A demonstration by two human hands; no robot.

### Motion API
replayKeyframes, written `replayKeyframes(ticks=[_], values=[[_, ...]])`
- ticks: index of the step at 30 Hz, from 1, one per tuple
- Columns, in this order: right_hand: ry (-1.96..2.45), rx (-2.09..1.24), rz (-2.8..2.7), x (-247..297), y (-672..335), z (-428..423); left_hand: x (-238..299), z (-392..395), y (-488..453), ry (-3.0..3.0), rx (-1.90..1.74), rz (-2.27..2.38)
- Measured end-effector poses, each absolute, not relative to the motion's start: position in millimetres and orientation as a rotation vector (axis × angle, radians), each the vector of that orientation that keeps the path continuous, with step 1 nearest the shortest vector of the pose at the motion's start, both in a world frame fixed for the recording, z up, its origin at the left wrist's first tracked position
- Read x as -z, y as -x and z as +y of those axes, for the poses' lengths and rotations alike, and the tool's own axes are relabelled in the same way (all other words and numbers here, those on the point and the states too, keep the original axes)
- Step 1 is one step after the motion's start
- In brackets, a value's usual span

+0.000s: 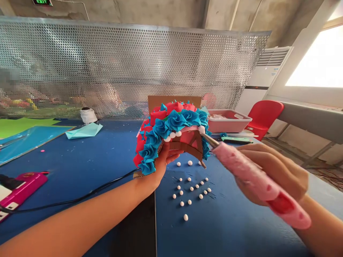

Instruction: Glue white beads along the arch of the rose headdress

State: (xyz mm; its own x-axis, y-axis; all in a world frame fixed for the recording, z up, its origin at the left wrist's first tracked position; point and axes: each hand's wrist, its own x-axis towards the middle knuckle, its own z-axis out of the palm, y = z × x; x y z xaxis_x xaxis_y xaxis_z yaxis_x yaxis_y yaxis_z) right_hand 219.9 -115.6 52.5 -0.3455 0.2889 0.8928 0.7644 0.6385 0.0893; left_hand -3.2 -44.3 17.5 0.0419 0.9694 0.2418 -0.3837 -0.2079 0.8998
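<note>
My left hand (158,166) is closed around the inner side of a cardboard arch (184,145) and holds it up above the table. Blue paper flowers (160,127) line its front edge, with red paper shapes (158,116) behind them. Several white balls (173,135) sit in a row along the inner rim. My right hand (273,173) grips a pink-handled tool (249,169) with a tapered metal tip. That tip touches a white ball (202,129) at the rim's right side. More small white balls (189,179) lie scattered on the blue table below.
A pink power strip (25,192) with a black cable (88,194) lies at left. Coloured sheets (34,137) and folded light-blue paper (84,131) are farther back. Behind the arch stand a pink basket (227,125) and a perforated metal screen (128,67). A red chair (265,116) is at right.
</note>
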Motion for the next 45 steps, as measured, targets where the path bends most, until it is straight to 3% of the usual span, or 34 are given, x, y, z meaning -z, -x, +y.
replayKeyframes(ticks=[4, 45], values=[[0.677, 0.613, -2.007, -55, -200, -118, -11, -40, 4, -1.100, -1.488, 0.743], [0.935, 0.815, -1.905, -48, -195, -117, 3, -28, 10, -1.193, -1.438, 0.716]])
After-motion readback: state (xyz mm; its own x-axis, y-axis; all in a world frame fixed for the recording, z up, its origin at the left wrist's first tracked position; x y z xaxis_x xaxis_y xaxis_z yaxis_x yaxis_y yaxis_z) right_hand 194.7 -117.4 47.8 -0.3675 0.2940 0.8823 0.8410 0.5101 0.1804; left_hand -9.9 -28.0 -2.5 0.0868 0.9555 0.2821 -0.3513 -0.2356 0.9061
